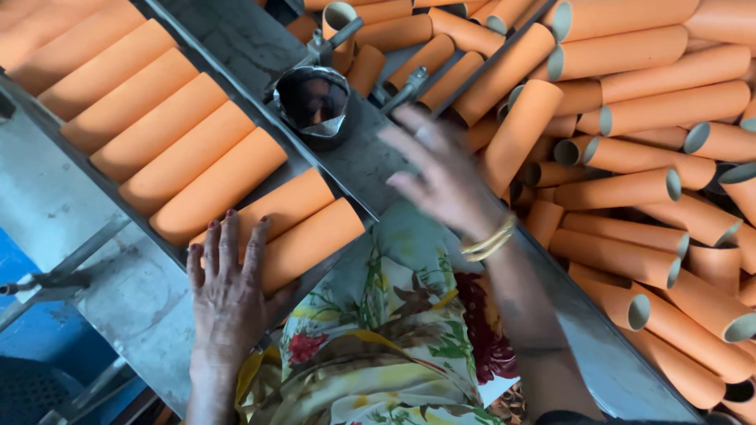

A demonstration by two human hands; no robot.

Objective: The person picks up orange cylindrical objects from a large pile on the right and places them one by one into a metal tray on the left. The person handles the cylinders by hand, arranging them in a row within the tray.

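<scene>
While my left hand (228,295) lies flat, fingers spread, on the end of the tube row (169,134), there's little room on that side: the orange tubes lie side by side, touching, filling the tray (157,315) betw. its metal edges. Nearest tube (311,240) sits just by my fingertips, at the row's lower end; my palm rests partly on the tray's grey rim. Beyond the rim, lower left, blue floor & a thin metal bar (47,279), well apart from the hand.

Center strip (362,165) of grey metal runs diagonally, mostly bare, w/ a dark round cup (313,102) on it near the top & two small metal pins (405,86) beside that. To the right, a loose pile (654,181) of orange tubes, open grey-lined ends facing diff. ways, crowds right up to the strip's edge. No labels or print on any tube I can see.

Right hand (441,173) hovers over the strip, blurred, fingers spread & empty, reaching toward the pile, close to one upright-tilted tube (520,130). Gold bangles (488,240) on that wrist. Forearm crosses down over my floral cloth (386,330).
</scene>
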